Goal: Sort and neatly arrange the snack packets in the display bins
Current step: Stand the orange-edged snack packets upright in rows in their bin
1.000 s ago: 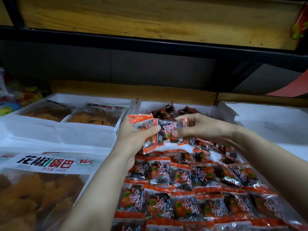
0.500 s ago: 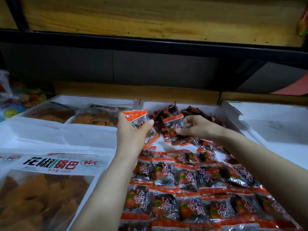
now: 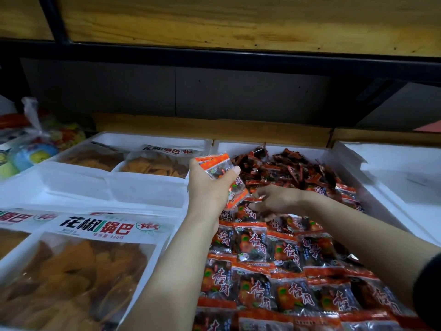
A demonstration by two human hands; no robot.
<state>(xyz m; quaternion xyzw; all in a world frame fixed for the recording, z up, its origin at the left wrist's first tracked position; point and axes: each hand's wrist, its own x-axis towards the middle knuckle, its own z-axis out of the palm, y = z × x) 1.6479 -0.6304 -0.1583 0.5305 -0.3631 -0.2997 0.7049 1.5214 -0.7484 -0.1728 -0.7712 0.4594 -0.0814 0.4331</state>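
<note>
**Head view (the only view).** The left hand (image 3: 210,187) is raised over the near-left edge of the middle bin (image 3: 238,145). Its fingers and thumb are wrapped round a small stack of packets (image 3: 218,167), orange seams uppermost, and the lowest packet hangs out below the palm. The right hand (image 3: 279,200) is lower and just beside it. Its fingers are bent, and thumb and forefinger are closed on the crimped edge of a single packet (image 3: 248,211) at the far end of the laid rows (image 3: 274,271). These rows fill the near half of the bin, overlapping like tiles with labels facing up. Beyond them is a loose heap (image 3: 293,170) that has not yet been sorted. Large crisp bags (image 3: 90,266) fill the left bin (image 3: 71,185), and a white right-hand bin (image 3: 393,163) adjoins the middle one.

**Risks, as judged from this frame.**
- The hanging packet in the left hand could slip free, because the grip holds only the upper part of the stack. It would fall skewed onto the finished rows.
- The right wrist passes close above the far rows (glossy film slides easily), so a careless withdrawal may drag neighbouring packets out of line.
- If the heap slumps forward, it could bury the newest row.
</note>
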